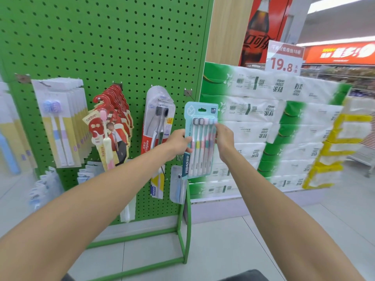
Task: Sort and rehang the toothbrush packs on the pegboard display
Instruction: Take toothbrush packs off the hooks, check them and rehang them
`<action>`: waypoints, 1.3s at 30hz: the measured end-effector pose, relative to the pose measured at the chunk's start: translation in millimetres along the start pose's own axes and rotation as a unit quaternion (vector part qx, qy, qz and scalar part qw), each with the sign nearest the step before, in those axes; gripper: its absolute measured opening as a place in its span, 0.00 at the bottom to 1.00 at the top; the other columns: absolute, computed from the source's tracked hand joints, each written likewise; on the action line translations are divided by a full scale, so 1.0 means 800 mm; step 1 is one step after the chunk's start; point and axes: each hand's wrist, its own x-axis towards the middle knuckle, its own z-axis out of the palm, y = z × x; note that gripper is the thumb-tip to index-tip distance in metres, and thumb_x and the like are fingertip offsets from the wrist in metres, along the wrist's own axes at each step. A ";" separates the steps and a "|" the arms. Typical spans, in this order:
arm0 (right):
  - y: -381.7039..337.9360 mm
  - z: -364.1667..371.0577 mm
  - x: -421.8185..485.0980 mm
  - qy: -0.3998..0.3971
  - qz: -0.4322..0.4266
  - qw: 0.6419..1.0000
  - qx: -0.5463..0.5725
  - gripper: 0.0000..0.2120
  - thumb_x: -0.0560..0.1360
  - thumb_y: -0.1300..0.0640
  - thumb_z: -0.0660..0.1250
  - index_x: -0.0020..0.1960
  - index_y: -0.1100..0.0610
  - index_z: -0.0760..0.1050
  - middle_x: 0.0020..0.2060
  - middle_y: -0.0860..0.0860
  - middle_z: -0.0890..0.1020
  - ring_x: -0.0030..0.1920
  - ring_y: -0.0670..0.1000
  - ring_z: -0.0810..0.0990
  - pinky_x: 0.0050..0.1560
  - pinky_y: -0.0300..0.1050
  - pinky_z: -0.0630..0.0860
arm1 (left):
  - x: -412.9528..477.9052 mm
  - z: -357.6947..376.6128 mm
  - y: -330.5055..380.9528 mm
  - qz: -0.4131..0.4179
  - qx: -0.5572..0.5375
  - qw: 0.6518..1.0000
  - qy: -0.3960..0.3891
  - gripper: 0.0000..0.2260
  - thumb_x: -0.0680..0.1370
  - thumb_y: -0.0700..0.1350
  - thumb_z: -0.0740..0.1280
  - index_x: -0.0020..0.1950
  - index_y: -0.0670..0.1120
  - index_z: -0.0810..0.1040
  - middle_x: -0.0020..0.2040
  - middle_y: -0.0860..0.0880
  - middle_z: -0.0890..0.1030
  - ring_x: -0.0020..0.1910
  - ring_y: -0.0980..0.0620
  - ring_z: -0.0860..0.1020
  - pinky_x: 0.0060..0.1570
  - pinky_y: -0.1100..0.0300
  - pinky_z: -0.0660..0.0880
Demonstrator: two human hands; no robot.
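Head view. The left hand (178,143) and right hand (224,138), both arms stretched forward, hold one teal pack (199,138) upright between them, in front of the right edge of the pegboard (121,47).

Left hand: the thumb lies over the front of the pack's left edge at mid-height and the fingers are hidden behind it, a pinching hold.

Right hand: the fingertips (216,125) curl onto the pack's right edge level with the brush heads, and the thumb sits lower on the same edge.

A hook (188,91) juts from the board just above the left hand, close to the pack's top left corner. Whether the pack's hang hole sits on a hook cannot be told.

Immediately left of the left hand hangs a Colgate pack (159,120). Farther left come a row of red packs (113,122) and then a row of yellow packs (58,122).

Below the left hand, lower packs (177,185) hang on the board.

To the right of the right hand, and behind it, stands a stack of tissue bales (263,118) with a price sign (284,57) on top.
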 end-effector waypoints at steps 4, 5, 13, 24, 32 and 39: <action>-0.001 -0.003 -0.021 0.054 -0.013 0.998 0.026 0.09 0.79 0.55 0.58 0.41 0.56 0.71 0.35 0.49 0.73 0.37 0.49 0.70 0.37 0.44 0.67 | -0.017 -0.001 -0.002 -0.009 -0.018 0.999 -0.042 0.10 0.84 0.41 0.57 0.64 0.44 0.73 0.47 0.48 0.77 0.35 0.57 0.75 0.28 0.67 0.69; 0.006 -0.004 -0.027 0.062 -0.013 0.998 0.027 0.10 0.79 0.55 0.58 0.40 0.56 0.69 0.34 0.49 0.71 0.36 0.49 0.68 0.37 0.44 0.65 | -0.024 0.000 -0.007 -0.016 -0.010 0.998 -0.055 0.10 0.84 0.41 0.58 0.64 0.44 0.73 0.47 0.48 0.77 0.36 0.57 0.75 0.28 0.67 0.69; 0.119 0.015 -0.117 -0.006 0.081 0.997 -0.015 0.15 0.80 0.46 0.60 0.53 0.58 0.74 0.45 0.50 0.77 0.46 0.50 0.75 0.49 0.48 0.72 | -0.077 -0.003 -0.134 -0.056 0.122 0.984 -0.115 0.17 0.84 0.52 0.58 0.54 0.38 0.75 0.45 0.45 0.75 0.40 0.49 0.72 0.45 0.54 0.73; 0.181 0.067 -0.152 -0.109 0.072 0.991 -0.025 0.18 0.65 0.44 0.79 0.45 0.55 0.78 0.49 0.52 0.84 0.48 0.52 0.82 0.52 0.51 0.78 | -0.151 -0.020 -0.270 -0.080 0.004 0.991 -0.106 0.10 0.85 0.48 0.57 0.60 0.47 0.74 0.56 0.51 0.81 0.53 0.53 0.80 0.42 0.62 0.77; 0.201 0.061 -0.149 -0.051 0.086 0.995 0.004 0.18 0.68 0.49 0.78 0.42 0.56 0.72 0.41 0.54 0.83 0.43 0.55 0.82 0.51 0.54 0.80 | -0.160 0.001 -0.270 -0.027 -0.034 0.997 -0.066 0.08 0.84 0.44 0.59 0.58 0.47 0.77 0.55 0.50 0.83 0.55 0.52 0.81 0.57 0.53 0.77; 0.198 0.036 -0.152 -0.109 0.084 0.990 0.020 0.14 0.76 0.47 0.70 0.44 0.59 0.80 0.43 0.55 0.84 0.43 0.55 0.82 0.50 0.53 0.80 | -0.166 0.011 -0.269 -0.068 -0.126 0.989 -0.042 0.07 0.82 0.43 0.62 0.58 0.46 0.77 0.55 0.48 0.83 0.52 0.51 0.82 0.48 0.58 0.78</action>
